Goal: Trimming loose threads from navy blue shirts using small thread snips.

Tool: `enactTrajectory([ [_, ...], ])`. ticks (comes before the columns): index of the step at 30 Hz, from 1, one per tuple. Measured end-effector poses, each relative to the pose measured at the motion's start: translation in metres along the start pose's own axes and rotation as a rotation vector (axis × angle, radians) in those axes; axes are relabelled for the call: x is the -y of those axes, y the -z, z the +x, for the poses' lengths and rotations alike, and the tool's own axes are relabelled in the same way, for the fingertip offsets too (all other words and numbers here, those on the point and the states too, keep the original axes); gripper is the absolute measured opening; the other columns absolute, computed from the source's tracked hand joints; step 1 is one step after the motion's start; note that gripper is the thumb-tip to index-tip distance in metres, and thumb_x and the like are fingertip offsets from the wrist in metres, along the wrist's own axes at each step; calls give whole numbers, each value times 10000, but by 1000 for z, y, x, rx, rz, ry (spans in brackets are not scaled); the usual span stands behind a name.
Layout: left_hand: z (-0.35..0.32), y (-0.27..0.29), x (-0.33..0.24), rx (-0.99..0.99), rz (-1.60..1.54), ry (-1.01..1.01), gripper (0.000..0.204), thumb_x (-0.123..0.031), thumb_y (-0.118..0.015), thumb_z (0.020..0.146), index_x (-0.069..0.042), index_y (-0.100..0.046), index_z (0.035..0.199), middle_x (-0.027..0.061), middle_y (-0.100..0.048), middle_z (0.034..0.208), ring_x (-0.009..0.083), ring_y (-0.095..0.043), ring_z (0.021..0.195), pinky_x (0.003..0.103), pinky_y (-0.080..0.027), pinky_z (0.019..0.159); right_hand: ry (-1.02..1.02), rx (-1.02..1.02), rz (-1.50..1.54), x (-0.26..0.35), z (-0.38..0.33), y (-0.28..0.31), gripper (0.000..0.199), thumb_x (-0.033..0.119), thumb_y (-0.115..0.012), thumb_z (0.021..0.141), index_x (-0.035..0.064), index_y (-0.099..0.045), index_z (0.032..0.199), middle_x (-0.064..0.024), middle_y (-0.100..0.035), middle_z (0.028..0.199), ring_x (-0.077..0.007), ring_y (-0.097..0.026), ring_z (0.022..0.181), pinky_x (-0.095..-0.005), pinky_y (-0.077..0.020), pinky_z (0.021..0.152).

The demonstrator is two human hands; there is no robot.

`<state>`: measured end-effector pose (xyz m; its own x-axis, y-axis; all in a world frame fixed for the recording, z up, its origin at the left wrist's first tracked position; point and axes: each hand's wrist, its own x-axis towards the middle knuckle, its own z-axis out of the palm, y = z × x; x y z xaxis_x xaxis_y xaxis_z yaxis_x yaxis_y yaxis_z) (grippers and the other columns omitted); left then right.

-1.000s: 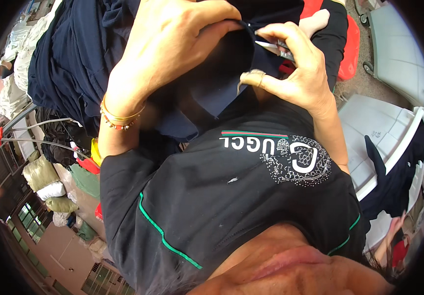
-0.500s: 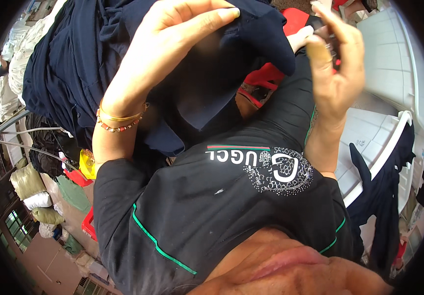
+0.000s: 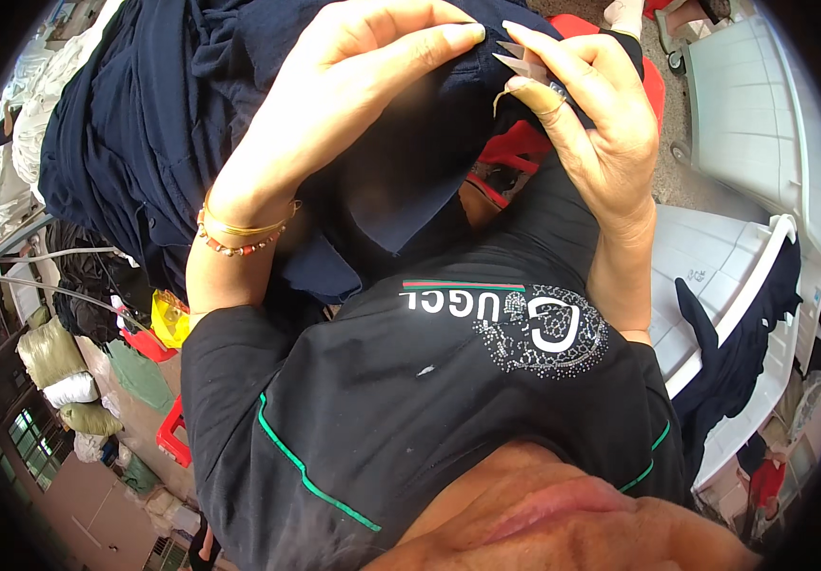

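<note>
Dark navy fabric (image 3: pixel 125 143) lies heaped at the left and spreads across my lap. My left hand (image 3: pixel 334 95) is closed in a pinch on the navy fabric near the top middle, a bracelet and bangle round its wrist. Just right of those fingertips, my right hand (image 3: pixel 610 133) grips small thread snips (image 3: pixel 524 65). Their two pointed blades stand slightly apart, aimed at the left fingertips. A yellowish wrap (image 3: pixel 536 95) covers the right thumb's tip, with a thin loose strip hanging from it. The snips' handle is mostly hidden in my palm.
White plastic bins (image 3: pixel 715 276) stand at the right, one with dark cloth (image 3: pixel 743 343) over its rim. A red stool (image 3: pixel 653 90) shows behind my right hand. White cloth piles (image 3: pixel 44 114), metal rods and a yellow bag (image 3: pixel 170 319) are at the left.
My right hand has moved left, bringing the snips beside my left fingertips. My left hand has shifted slightly right, still pinching. The navy fabric near the right hand has drawn back leftward.
</note>
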<state>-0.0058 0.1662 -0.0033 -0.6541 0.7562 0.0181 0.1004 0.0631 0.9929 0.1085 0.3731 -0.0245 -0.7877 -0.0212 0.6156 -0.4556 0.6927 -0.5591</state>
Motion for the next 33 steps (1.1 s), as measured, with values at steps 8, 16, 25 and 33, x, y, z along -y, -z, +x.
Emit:
enactTrajectory([
  [8, 4, -16, -22, 5, -222, 202, 124, -57, -593, 992, 24, -678, 1033, -43, -635, 895, 7, -541, 824, 150, -433, 726, -48, -4, 53, -5, -3, 1, 306, 47, -738, 852, -5, -709, 1153, -51, -634, 882, -129, -609, 791, -228, -480, 721],
  [16, 22, 0, 13, 254, -132, -728, 124, -48, -618, 972, 48, -657, 1041, -15, -645, 899, 36, -565, 839, 182, -463, 743, -67, 42, 214, -10, 10, -2, 141, 37, -746, 859, 14, -695, 989, 1, -598, 840, -73, -501, 748, -199, -389, 693],
  [25, 2, 21, 6, -2, 126, -63, 247, -150, -606, 987, 15, -672, 1158, 39, -688, 1095, 100, -607, 1053, 234, -444, 961, -247, -357, 515, -62, 18, 30, 178, -11, -684, 915, -68, -665, 1083, -84, -671, 1025, -139, -638, 940, -246, -498, 899],
  [33, 5, 1, -18, -40, 410, -316, 580, -131, -818, 796, -9, -532, 1286, 148, -607, 1113, 216, -584, 1034, 320, -473, 914, -259, -309, 408, -44, 33, 26, 166, 18, -689, 920, -59, -679, 1068, -73, -686, 981, -124, -639, 897, -225, -494, 867],
])
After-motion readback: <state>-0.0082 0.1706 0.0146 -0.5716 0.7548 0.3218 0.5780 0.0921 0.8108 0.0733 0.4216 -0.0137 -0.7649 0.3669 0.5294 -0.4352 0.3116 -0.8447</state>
